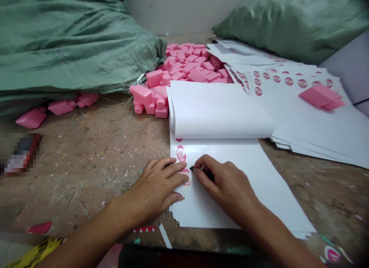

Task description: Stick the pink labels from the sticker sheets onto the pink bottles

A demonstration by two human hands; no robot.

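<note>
A stack of white sticker sheets (219, 206) lies before me, its upper part curled back into a loose white roll (221, 114). Oval pink-and-white stickers (181, 153) run down its left edge. My left hand (164, 179) rests on that edge, fingers spread and lying flat beside and partly over the lower stickers. Just to the right, my right hand (221, 179) is closed around a small black pointed tool (208, 173). Its dark tip is close to the stickers; most of the tool is hidden by my fingers, so its kind cannot be made out.
Pink plastic bottles (190, 66) are heaped at the back. A green woven sack (72, 49) stands at left, another sack (300, 25) at back right. More sticker sheets (325, 133) spread at right, with pink bottles (321, 97) on top. Scraps (165, 236) lie near the front edge.
</note>
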